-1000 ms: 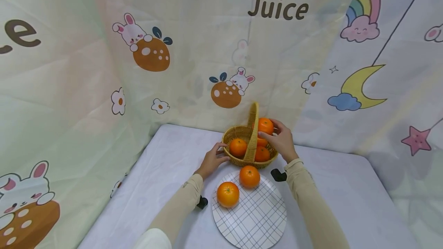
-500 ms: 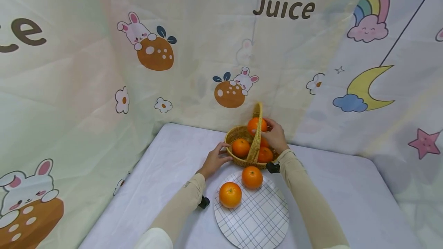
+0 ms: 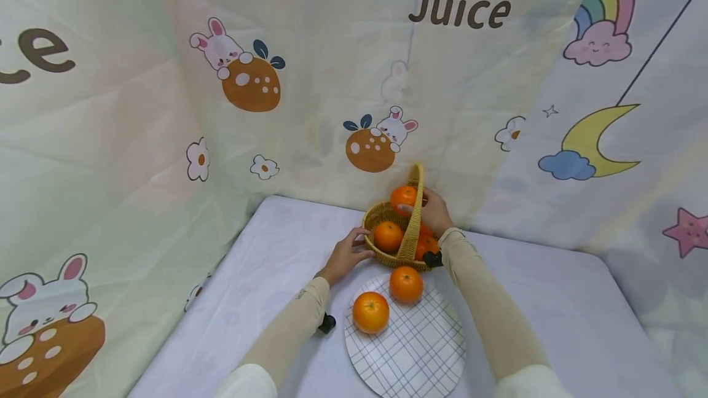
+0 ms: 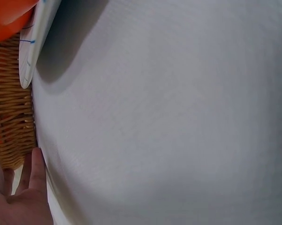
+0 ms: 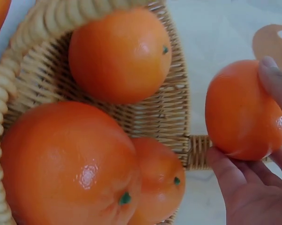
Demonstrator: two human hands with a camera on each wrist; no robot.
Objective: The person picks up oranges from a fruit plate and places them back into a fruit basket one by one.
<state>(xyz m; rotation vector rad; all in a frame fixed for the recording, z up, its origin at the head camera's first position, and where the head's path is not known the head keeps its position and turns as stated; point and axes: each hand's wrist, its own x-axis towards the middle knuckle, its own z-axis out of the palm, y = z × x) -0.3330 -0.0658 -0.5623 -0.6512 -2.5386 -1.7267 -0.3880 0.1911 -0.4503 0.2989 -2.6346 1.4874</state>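
Observation:
In the head view, a wicker basket [image 3: 410, 239] with a tall handle stands at the back of the table, holding several oranges [image 3: 388, 236]. My right hand [image 3: 437, 214] grips another orange [image 3: 404, 198] raised over the basket, beside the handle. The right wrist view shows thumb and fingers around this orange [image 5: 241, 112], apart from the fruit [image 5: 119, 56] inside. My left hand [image 3: 344, 258] touches the basket's left side; its fingers [image 4: 37, 173] lie fairly straight against the wicker wall [image 4: 11, 103] in the left wrist view.
A round white plate [image 3: 412, 355] with a checked pattern sits in front of the basket. Two oranges [image 3: 370, 312] rest on its left and far parts. A printed cloth wall [image 3: 310, 158] rises right behind the table [image 3: 531, 300].
My right hand has carried its orange leftward, from the basket's right side past the handle. My left hand stays at the basket's left side. The head view has shifted slightly.

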